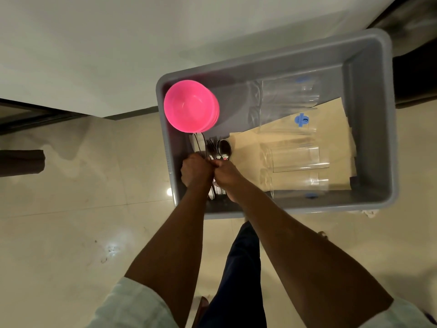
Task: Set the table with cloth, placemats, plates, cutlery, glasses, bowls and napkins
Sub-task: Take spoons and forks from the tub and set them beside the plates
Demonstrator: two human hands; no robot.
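The cutlery [216, 150], a bundle of forks and spoons, lay in the near-left part of a grey plastic tub [369, 67], its tines and spoon bowls pointing away from the person. Both hands met over the handles. The left hand [195, 170] had its grip clenched around the handle ends on the left of the bundle, and the right hand [228, 175] had its grip curled onto the handles just beside it, the two hands touching knuckle to knuckle. More handle ends showed below the hands, between the wrists.

Just beyond the cutlery, in the far-left corner of the tub, sat a stack of bright pink bowls [191, 106], nested and tilted slightly toward the tub's left wall. To the right of the cutlery lay tan paper napkins [248, 147], flat on the tub's bottom. Clear glasses [298, 159] lay on their sides across the napkins, and more of them lay further back; some carried small blue stickers.

The tub stood on a glossy beige tiled floor [71, 209], next to a pale wall [94, 43] with a dark skirting. The person's dark trouser leg [241, 268] showed between the forearms, and light sleeves were rolled up above the elbows.
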